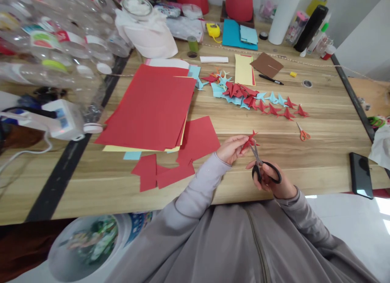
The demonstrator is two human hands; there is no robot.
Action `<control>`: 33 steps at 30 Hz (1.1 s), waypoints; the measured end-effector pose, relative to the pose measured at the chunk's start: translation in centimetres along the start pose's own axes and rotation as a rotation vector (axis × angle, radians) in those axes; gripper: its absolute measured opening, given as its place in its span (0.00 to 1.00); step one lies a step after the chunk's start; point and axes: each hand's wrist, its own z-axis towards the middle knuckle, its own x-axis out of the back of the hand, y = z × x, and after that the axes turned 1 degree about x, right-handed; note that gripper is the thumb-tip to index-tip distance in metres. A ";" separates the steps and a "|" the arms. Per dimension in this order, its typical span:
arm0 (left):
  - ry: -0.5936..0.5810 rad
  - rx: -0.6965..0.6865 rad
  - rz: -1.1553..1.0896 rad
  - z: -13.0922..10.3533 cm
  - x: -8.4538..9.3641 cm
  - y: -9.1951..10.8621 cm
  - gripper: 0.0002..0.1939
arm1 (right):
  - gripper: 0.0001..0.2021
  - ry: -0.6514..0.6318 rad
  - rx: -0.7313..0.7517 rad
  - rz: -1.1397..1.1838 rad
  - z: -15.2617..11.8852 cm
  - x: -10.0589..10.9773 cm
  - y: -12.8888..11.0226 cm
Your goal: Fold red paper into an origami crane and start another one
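Scissors (258, 161) sit in the right hand (278, 186), fingers curled around the black handles, blades at a folded red paper piece (251, 139); the left hand (232, 149) pinches that piece above the wooden table (228, 188); red and blue paper shapes (237, 91) lie beyond, red sheets (152, 108) to the left.

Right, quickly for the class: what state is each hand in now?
Left hand: closed, holding red paper.
Right hand: closed, holding black scissors.

Clear bottles (71, 45) crowd the left; a black phone (360, 174) lies far right.
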 end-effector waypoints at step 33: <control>0.008 0.044 0.105 -0.5 1.7 0.1 0.21 | 0.27 -0.042 -0.081 0.039 -2.1 1.1 -0.6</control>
